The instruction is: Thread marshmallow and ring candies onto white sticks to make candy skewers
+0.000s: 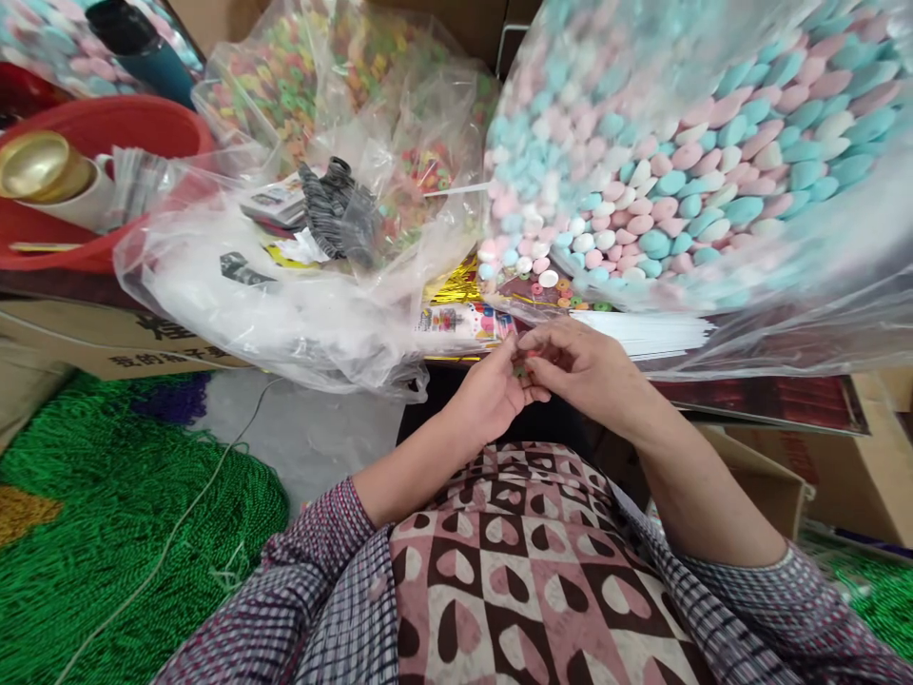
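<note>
My left hand (492, 390) is cupped palm up in front of my body, with a few small coloured candy pieces (523, 367) resting in it. My right hand (577, 366) meets it from the right, its fingertips pinched on those small pieces at the left palm. Both hands hover just in front of a flat printed packet (463, 322) and a stack of white sheets (642, 333). Above them lies a big clear bag of pink, blue and white candies (685, 162); a few loose candies (549, 278) sit at its mouth.
A clear bag of multicoloured ring candies (342, 86) stands at the back. A crumpled plastic bag (285, 295) holds dark items. A red basin (100, 171) with a gold lid is at left. Green bead strings (106, 504) cover the floor; cardboard boxes (842, 457) stand at right.
</note>
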The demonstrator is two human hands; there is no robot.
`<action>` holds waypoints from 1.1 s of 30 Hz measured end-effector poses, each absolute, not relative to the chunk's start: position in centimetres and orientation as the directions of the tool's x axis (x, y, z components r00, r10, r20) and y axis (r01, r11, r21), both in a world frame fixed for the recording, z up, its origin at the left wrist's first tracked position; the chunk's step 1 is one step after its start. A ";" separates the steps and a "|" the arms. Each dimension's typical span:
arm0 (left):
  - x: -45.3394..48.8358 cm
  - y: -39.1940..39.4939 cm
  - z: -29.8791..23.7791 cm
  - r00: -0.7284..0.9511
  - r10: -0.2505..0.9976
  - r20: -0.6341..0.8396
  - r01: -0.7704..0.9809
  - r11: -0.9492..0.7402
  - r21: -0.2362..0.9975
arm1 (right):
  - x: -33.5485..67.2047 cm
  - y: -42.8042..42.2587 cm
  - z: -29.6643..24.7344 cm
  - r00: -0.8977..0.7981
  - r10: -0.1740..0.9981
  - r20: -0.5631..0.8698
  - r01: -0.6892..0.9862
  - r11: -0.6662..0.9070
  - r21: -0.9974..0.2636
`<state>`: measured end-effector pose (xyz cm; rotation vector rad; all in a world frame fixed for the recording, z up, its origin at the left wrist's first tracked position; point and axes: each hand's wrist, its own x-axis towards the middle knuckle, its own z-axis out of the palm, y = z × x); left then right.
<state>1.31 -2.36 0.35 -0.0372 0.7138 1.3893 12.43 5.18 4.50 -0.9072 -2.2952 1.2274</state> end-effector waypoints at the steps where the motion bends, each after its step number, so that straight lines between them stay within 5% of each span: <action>1: 1.3 -2.3 0.3 0.003 0.877 -0.480 -0.902 0.210 0.377 | 12.5 5.2 4.7 -0.739 0.671 0.063 0.362 0.474 -0.802; 6: -0.1 -2.3 1.1 -0.073 0.871 -0.486 -0.901 0.151 0.407 | 13.6 6.5 3.6 -0.672 0.732 0.117 0.411 0.499 -0.763; 13: -1.9 -2.3 0.7 -0.199 0.849 -0.489 -0.900 0.040 0.435 | 12.4 6.5 0.0 -0.728 0.678 0.098 0.571 0.679 -0.461; 18: -1.8 -2.2 0.2 -0.200 0.852 -0.484 -0.901 0.034 0.433 | 11.7 6.1 -0.3 -0.732 0.679 0.050 0.619 0.695 -0.365; 28: -0.6 -2.6 0.6 -0.147 0.854 -0.500 -0.908 0.083 0.410 | 11.9 6.1 -0.6 -0.727 0.682 0.076 0.617 0.699 -0.363; 33: -0.2 -2.8 0.9 -0.141 0.837 -0.530 -0.910 0.101 0.402 | 12.1 6.8 -0.7 -0.617 0.777 0.124 0.603 0.569 -0.559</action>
